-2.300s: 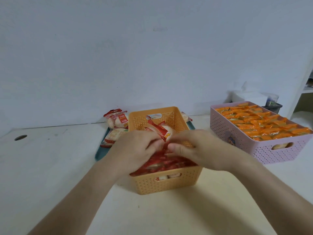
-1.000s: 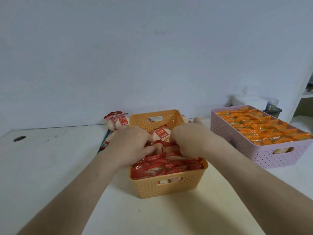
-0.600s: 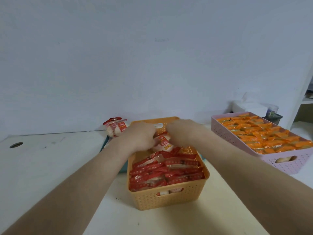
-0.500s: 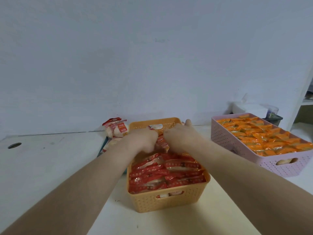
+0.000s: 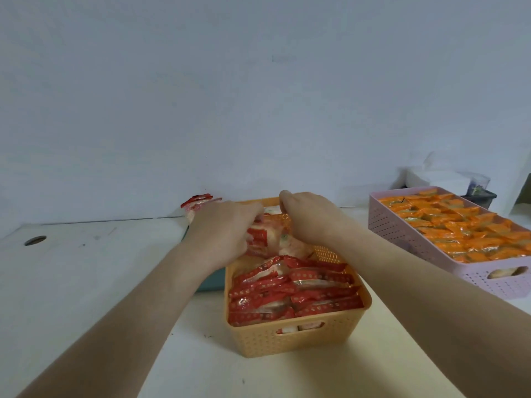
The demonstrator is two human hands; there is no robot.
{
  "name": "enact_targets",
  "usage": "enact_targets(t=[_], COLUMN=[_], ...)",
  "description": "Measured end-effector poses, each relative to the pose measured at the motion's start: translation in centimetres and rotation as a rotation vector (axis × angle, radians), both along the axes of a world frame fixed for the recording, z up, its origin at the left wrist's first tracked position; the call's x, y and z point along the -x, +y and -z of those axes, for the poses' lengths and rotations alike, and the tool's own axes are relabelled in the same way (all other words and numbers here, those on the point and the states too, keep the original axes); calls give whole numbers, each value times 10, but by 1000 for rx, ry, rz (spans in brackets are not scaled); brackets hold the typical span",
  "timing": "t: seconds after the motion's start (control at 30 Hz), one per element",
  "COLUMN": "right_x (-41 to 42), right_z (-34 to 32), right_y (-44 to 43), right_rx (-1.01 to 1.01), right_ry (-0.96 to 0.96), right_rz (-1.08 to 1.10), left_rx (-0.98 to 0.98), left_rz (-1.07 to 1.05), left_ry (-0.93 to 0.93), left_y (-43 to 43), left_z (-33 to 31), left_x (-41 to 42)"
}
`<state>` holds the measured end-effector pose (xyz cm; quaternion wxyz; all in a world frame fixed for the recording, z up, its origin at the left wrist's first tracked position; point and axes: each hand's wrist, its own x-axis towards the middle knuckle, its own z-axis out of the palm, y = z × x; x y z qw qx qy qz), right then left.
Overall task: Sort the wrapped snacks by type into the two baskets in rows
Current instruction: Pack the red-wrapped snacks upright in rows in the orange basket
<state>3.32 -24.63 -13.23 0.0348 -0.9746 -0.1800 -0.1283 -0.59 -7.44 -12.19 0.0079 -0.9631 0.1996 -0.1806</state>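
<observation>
An orange basket (image 5: 290, 337) stands in front of me with rows of red-wrapped snacks (image 5: 293, 294) filling its near half. Both hands are over its far half. My left hand (image 5: 227, 234) and my right hand (image 5: 310, 219) grip a red-and-white wrapped snack (image 5: 265, 238) between them, held upright inside the basket. A pink basket (image 5: 408, 234) at the right is packed with rows of orange-wrapped snacks (image 5: 465, 228). More red-wrapped snacks (image 5: 196, 201) show behind my left hand.
A dark teal tray (image 5: 212, 282) lies left of the orange basket, mostly hidden by my left arm. The white table (image 5: 86, 282) has a round hole (image 5: 35, 240) at far left. White containers (image 5: 448, 179) stand behind the pink basket, near the wall.
Both hands have moved from the basket's middle to its far end, carrying a red-wrapped snack. The view has tilted up, so the baskets sit lower in the frame.
</observation>
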Motion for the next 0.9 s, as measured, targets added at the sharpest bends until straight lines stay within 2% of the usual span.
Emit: enact_targets(t=[0.13, 0.23, 0.3, 0.4, 0.6, 0.67, 0.77, 0.9], right_x=[-3, -1, -1, -2, 10, 13, 14, 30], right_z=[0, 2, 4, 7, 1, -2, -7, -15], right_y=[7, 16, 20, 25, 23, 19, 8, -17], right_rx=[131, 221, 199, 200, 271, 206, 3, -168], right_ry=[286, 448, 498, 439, 357, 242, 55, 149], right_rz=[-26, -20, -22, 3, 71, 64, 32, -12], left_rx=[-102, -11, -39, -90, -76, -54, -14, -32], left_rz=[45, 65, 75, 86, 116, 118, 110, 119], left_ry=[254, 446, 409, 231, 126, 135, 169, 149], left_y=[4, 8, 6, 2, 3, 3, 4, 3], left_z=[8, 7, 9, 17, 21, 23, 24, 26], left_x=[13, 15, 16, 21, 28, 27, 23, 23])
